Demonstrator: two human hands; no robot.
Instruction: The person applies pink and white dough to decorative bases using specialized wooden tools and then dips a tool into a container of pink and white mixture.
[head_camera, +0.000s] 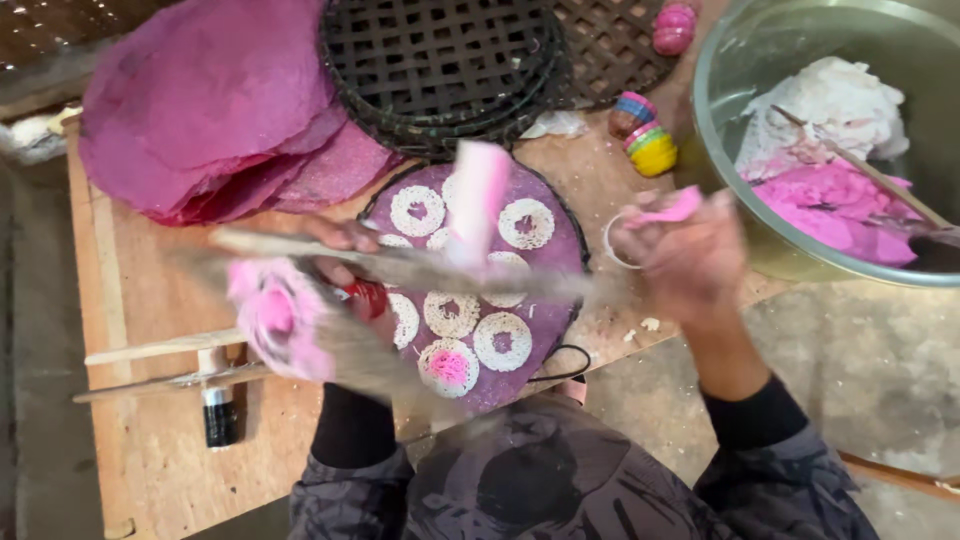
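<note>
View from above of a wooden counter (150, 440) with both hands at work over a round purple sheet (545, 255). The sheet lies flat on a dark-rimmed round tray at the counter's centre and carries several white rings (502, 341) of rice-like grains; one ring near the front edge has a pink centre (449, 366). The left hand (345, 300) is blurred by motion; its fingers appear closed around a long thin stick (420, 268) that crosses the sheet, with a lump of pink dough (275, 315) at the hand and a pink smear (478, 200) streaking above the stick. The right hand (690, 260), also blurred, holds a small piece of pink dough (668, 210) between closed fingers, just beside the sheet's right edge.

At upper left lies a stack of magenta sheets (210, 100). Behind the purple sheet stand dark woven trays (440, 65). Small striped tops (645, 135) rest near a metal bowl (720, 90) at upper right, which contains white dough (840, 105) and pink dough (830, 205) with a stick in it. Bamboo sticks (165, 348) and a small dark bottle (220, 415) lie at lower left.
</note>
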